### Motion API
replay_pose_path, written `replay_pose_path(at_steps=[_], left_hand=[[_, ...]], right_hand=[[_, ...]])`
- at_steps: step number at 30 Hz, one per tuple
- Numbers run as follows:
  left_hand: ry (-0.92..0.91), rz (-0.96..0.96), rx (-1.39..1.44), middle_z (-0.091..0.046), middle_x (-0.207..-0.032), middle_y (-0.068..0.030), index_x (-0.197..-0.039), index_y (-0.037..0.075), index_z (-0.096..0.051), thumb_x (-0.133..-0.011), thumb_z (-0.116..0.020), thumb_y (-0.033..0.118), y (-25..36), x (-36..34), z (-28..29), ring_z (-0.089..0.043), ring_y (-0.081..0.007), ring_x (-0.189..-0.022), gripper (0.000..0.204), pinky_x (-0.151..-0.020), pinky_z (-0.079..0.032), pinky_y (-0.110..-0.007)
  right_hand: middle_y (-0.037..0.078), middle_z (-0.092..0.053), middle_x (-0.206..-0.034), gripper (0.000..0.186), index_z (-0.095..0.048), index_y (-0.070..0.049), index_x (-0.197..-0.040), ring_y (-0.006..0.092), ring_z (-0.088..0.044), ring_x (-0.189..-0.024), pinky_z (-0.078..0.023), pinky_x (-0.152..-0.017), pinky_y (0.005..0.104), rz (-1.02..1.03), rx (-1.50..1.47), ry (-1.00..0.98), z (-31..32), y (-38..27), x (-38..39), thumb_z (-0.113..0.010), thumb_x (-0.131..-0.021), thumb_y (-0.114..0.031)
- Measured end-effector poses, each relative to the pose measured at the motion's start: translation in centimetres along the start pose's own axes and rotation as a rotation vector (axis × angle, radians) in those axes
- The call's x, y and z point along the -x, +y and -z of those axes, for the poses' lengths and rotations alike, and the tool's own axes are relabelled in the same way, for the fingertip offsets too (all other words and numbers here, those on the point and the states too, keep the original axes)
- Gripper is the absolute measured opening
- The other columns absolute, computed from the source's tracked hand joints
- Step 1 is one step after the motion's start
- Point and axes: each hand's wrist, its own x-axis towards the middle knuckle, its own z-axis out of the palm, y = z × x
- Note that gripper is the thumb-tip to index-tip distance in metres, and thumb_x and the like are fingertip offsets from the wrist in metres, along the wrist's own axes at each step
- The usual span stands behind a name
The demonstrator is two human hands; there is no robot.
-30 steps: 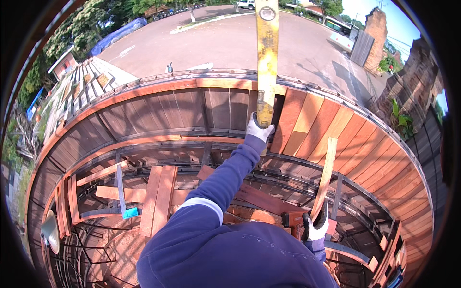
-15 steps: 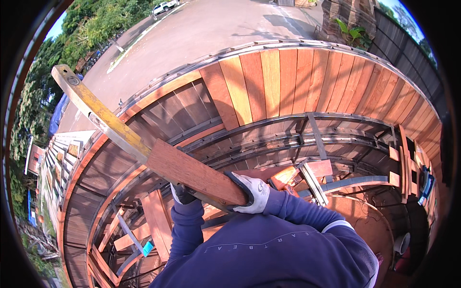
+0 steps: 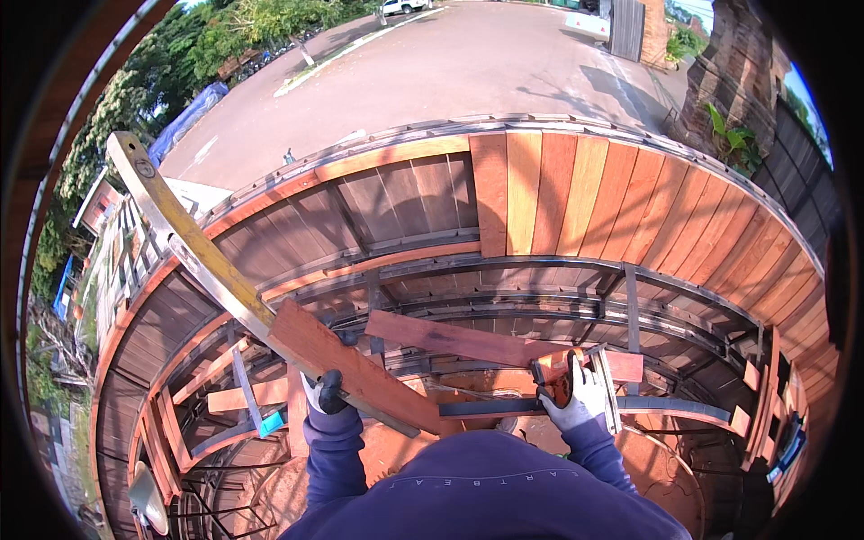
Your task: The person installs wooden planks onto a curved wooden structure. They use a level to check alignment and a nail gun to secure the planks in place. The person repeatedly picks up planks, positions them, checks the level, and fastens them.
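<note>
My left hand, in a white glove with dark fingers, grips a reddish wooden board together with a long yellow spirit level. The level runs from under the board up toward the far left. To the right, my right hand, gloved the same way, closes around an orange block-like thing whose kind I cannot make out. This lies on another reddish plank, beside pale upright strips.
A curved frame of dark metal rails surrounds me. Upright boards cover its right side; darker slats show on the left. Loose planks lie at the left. Beyond is a paved yard with a parked white vehicle.
My right hand has left the board and moved right to the orange thing. The left hand keeps the board and level, whose near end has dropped lower. The view has shifted left.
</note>
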Motion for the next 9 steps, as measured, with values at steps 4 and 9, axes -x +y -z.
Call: replay_pose_path(at_steps=[4, 9], left_hand=[[-0.053, -0.081, -0.043, -0.056, -0.117, -0.0164, -0.136, 0.0, -0.04, -0.074, -0.07, 0.023, 3.3, -1.1, -0.2, -0.059, -0.028, -0.103, 0.073, -0.09, -0.049, -0.039], [-0.064, -0.109, -0.077, -0.059, -0.116, -0.0178, -0.141, 0.001, -0.037, -0.074, -0.076, 0.038, 5.3, 0.9, 2.6, -0.059, -0.0254, -0.105, 0.086, -0.092, -0.049, -0.037]], right_hand=[[0.02, -0.054, -0.12, 0.102, -0.031, -0.002, -0.149, 0.0354, -0.051, -0.109, -0.04, -0.095, 0.0465, -0.11, 0.343, -0.293, -1.2, 1.9, 4.4, -0.074, -0.072, -0.052], [0.021, -0.052, -0.125, 0.094, -0.031, -0.013, -0.15, 0.0344, -0.052, -0.112, -0.041, -0.099, 0.044, -0.01, 0.326, -0.194, -4.9, 4.2, 4.0, -0.078, -0.072, -0.037]])
